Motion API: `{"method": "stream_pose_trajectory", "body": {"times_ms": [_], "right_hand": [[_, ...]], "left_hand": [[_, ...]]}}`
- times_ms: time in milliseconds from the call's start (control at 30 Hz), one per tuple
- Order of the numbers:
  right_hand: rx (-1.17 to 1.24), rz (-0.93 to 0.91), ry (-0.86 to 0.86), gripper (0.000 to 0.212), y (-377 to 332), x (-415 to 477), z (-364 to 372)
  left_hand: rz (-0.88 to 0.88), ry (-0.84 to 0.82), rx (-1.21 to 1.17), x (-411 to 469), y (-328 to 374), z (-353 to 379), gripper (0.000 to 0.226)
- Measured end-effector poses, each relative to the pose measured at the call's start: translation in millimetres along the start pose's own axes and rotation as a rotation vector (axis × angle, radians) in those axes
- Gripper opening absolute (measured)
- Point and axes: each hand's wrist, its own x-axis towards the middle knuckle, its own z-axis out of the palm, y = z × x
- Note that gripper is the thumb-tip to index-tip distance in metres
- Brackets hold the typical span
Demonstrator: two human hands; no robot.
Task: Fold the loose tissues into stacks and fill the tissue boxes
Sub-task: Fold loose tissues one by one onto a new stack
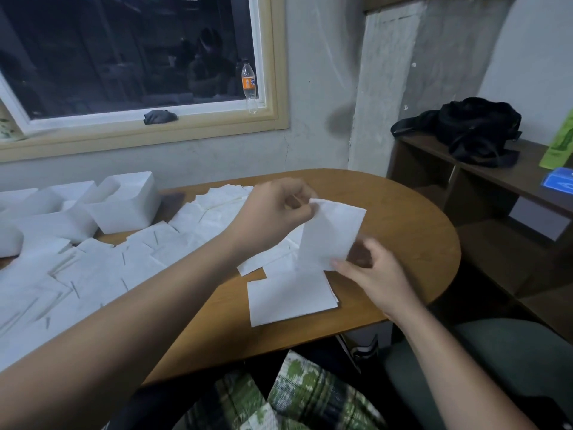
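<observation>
above the stack (291, 297), fingers (305, 209) pinch tissue (331, 235)

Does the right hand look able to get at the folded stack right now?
Likely, once freed: the stack lies right beside the right hand, nothing between, but that hand pinches the tissue held with the left hand.

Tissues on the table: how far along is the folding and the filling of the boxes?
Done: a small folded stack lies near the table edge. In hand: the left hand and right hand pinch one tissue above it. Left: many loose tissues cover the table; whether the white boxes hold any cannot be seen.
</observation>
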Motion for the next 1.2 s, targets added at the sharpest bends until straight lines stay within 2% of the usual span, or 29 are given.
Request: {"method": "stream_pose_trajectory", "body": {"times_ms": [133, 300, 400, 500, 833, 933, 1033, 1200], "right_hand": [[-0.027, -0.067, -0.116, 0.028, -5.5, -2.8, 2.6], [0.089, -0.051, -0.108, 0.013, -2.5, -3.5, -0.8], [0.157, -0.063, -0.131, 0.018, -0.5, -2.6, -2.0], [0.178, -0.065, -0.169, 0.015, -0.3, -2.5, -0.8], [0.066, -0.075, -0.191, 0.015, 2.0, -1.4, 7.2], [0.048, -0.076, -0.18, 0.016, -3.1, -2.1, 8.9], [-0.032, -0.055, -0.172, 0.014, -1.0, -0.4, 12.9], [-0.206, -0.053, -0.163, 0.01, 3.7, 1.0, 21.5]], "left_hand": [[-0.102, 0.057, -0.115, -16.1, -1.7, -0.9, 0.01], [-0.193, 0.071, -0.094, -40.4, -13.7, -10.8, 0.013], [-0.267, 0.053, -0.073, -60.2, -20.1, -17.9, 0.014], [-0.343, 0.043, -0.046, -85.1, -24.8, -18.3, 0.016], [-0.54, 0.03, -0.154, -142.2, -31.1, -7.8, 0.019], [-0.56, 0.009, -0.134, -148.6, -31.9, -5.1, 0.022], [-0.566, -0.087, -0.068, -154.1, -33.1, -2.7, 0.023], [-0.502, -0.15, 0.106, -157.8, -36.6, -1.2, 0.021]]}}
